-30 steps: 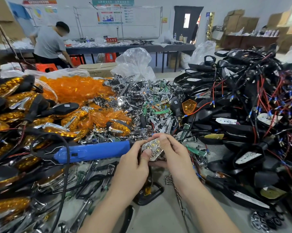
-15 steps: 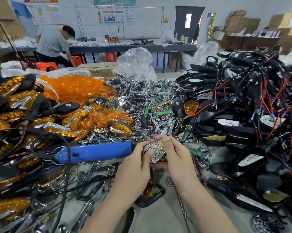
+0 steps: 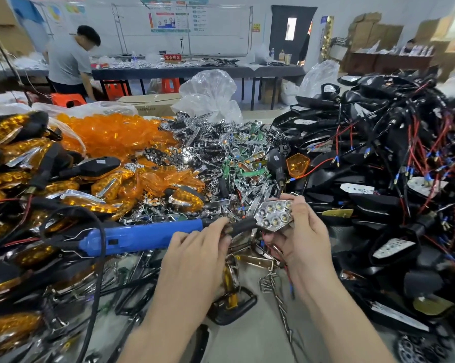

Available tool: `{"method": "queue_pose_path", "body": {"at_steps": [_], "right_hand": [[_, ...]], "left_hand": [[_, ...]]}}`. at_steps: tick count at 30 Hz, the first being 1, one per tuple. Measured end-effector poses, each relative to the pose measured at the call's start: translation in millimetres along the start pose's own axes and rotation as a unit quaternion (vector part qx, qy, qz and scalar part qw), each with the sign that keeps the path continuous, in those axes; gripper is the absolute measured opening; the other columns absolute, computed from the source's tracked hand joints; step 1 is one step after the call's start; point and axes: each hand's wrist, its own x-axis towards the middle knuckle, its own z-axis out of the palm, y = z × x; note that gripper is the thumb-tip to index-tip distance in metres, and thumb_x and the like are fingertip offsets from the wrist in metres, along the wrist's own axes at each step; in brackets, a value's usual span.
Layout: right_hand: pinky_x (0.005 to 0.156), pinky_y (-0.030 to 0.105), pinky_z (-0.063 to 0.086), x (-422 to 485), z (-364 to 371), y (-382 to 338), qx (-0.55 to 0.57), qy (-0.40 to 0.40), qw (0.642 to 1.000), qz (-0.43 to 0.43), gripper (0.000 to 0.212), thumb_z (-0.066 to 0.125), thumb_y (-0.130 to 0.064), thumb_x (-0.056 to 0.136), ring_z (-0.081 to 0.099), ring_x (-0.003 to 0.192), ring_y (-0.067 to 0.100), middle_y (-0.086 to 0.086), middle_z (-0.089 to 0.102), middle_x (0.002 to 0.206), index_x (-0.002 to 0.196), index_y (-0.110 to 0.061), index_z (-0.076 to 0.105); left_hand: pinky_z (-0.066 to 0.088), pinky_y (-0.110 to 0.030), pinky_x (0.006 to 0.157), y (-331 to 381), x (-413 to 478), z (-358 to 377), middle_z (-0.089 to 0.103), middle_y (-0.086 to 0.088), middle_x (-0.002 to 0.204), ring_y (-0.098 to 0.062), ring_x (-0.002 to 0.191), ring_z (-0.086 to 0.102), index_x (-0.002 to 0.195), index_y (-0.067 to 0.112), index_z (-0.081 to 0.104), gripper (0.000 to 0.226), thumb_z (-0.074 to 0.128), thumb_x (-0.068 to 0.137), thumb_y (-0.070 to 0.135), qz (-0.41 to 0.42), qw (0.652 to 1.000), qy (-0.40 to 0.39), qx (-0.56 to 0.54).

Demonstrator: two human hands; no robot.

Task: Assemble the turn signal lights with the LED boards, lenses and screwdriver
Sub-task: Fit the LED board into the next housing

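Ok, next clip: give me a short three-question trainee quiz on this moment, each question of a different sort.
1. True or false: the blue screwdriver is gripped in the right hand.
2. The loose lenses heaped at the back left are: A orange, B green, C clear.
3. Fill in: the heap of black housings with red wires fills the ____ side of the view.
Key: 1 false, the right hand holds the shiny reflector; 2 A; 3 right.
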Motion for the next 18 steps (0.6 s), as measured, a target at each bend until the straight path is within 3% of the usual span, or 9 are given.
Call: {"method": "queue_pose_path", "body": {"at_steps": [2, 5, 9, 14, 18], "right_hand": [[0.048, 0.025, 0.053, 1.7, -3.0, 0.0, 0.019, 0.005, 1.0, 0.006, 0.033, 0.047, -0.039, 0.106, 0.068, 0.064, 0.016, 0.009, 0.076, 0.088, 0.095, -0.02, 0.073], [0.049, 0.025, 0.055, 1.4, -3.4, 0.6, 0.027, -0.008, 0.999, 0.016, 0.035, 0.055, -0.054, 0.089, 0.069, 0.062, 0.015, 0.009, 0.076, 0.085, 0.091, -0.026, 0.076], [0.055, 0.027, 0.058, 0.2, -3.5, -0.4, 0.031, -0.04, 0.999, 0.01, 0.032, 0.055, -0.052, 0.088, 0.071, 0.071, 0.017, 0.01, 0.076, 0.09, 0.09, -0.029, 0.078], [0.061, 0.03, 0.06, -1.1, -3.8, -2.9, 0.018, -0.077, 0.997, -0.003, 0.026, 0.051, -0.045, 0.095, 0.073, 0.079, 0.02, 0.011, 0.077, 0.104, 0.094, -0.031, 0.074], [0.063, 0.031, 0.06, -0.8, -3.5, -1.9, 0.021, -0.089, 0.996, -0.002, 0.027, 0.05, -0.046, 0.095, 0.072, 0.083, 0.022, 0.01, 0.075, 0.102, 0.097, -0.03, 0.071]], "left_hand": [[0.046, -0.03, 0.059, -0.9, 1.3, -0.6, 0.063, 0.01, 0.064, -0.014, 0.054, 0.057, 0.107, 0.016, 0.068, 0.028, 0.048, 0.094, 0.03, -0.005, 1.0, 0.021, 0.013], [0.033, -0.024, 0.052, -0.7, 0.1, -2.5, 0.059, 0.012, 0.059, -0.013, 0.048, 0.048, 0.091, 0.02, 0.066, 0.016, 0.052, 0.092, 0.026, -0.005, 0.999, 0.036, 0.03], [0.023, -0.021, 0.051, -2.6, -0.7, -1.8, 0.054, 0.016, 0.057, -0.01, 0.05, 0.029, 0.079, 0.025, 0.057, 0.016, 0.048, 0.093, 0.023, -0.022, 0.999, 0.032, 0.015], [0.033, -0.027, 0.048, -4.3, -4.8, 0.5, 0.05, 0.015, 0.053, -0.015, 0.048, 0.043, 0.074, 0.027, 0.049, 0.025, 0.041, 0.097, 0.029, -0.07, 0.996, -0.016, -0.049], [0.035, -0.032, 0.05, -4.8, -5.1, 0.0, 0.037, 0.019, 0.051, -0.019, 0.053, 0.048, 0.075, 0.028, 0.05, 0.028, 0.036, 0.098, 0.033, -0.092, 0.992, -0.033, -0.08]]}}
